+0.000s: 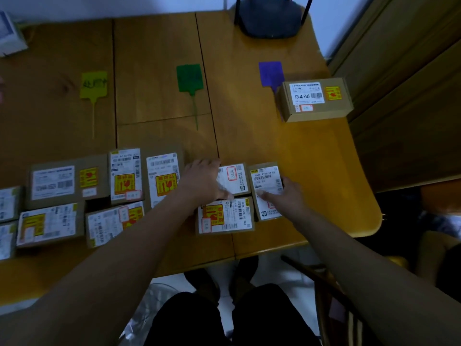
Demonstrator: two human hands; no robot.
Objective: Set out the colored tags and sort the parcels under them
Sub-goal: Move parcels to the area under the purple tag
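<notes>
Three tags lie across the far half of the wooden table (159,46): a yellow tag (93,84) at left, a green tag (189,77) in the middle, a purple tag (271,72) at right. One cardboard parcel (316,99) sits just below and right of the purple tag, covering its tail. Several labelled parcels lie in rows along the near edge, such as one (53,181) at left. My left hand (202,179) rests on a small parcel (236,177), fingers curled over its near side. My right hand (287,196) grips the neighbouring parcel (266,181) at its right edge.
A black router (271,19) with antennas stands at the table's back. A white box (10,33) sits at the far left corner. The table's rounded right edge (369,196) is close to a wooden door. A chair and my legs are below the near edge.
</notes>
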